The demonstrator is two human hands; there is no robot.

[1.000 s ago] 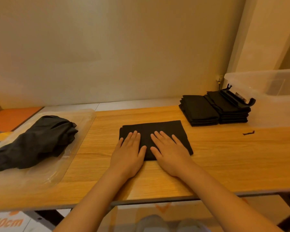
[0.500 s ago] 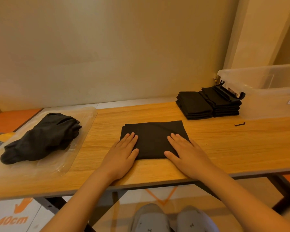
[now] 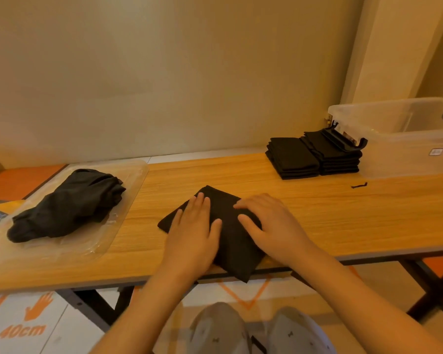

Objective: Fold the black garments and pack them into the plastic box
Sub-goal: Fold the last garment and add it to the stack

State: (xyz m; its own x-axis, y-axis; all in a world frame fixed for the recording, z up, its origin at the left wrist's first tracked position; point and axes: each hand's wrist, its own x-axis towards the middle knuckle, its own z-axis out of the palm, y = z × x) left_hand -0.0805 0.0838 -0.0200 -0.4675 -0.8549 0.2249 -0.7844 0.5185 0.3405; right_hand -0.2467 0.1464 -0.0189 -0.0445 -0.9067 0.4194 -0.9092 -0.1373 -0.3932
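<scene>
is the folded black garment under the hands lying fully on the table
No, the near corner of the folded black garment hangs past the front edge of the wooden table.

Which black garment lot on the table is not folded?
The crumpled heap on the clear plastic tray, far left. The stacks beside the box and the piece at the near edge are folded flat.

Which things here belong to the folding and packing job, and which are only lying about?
Job: garment under the hands, left hand, right hand, unfolded heap, folded stacks, plastic box.
Lying about: small black piece, orange 40cm floor marking.
</scene>
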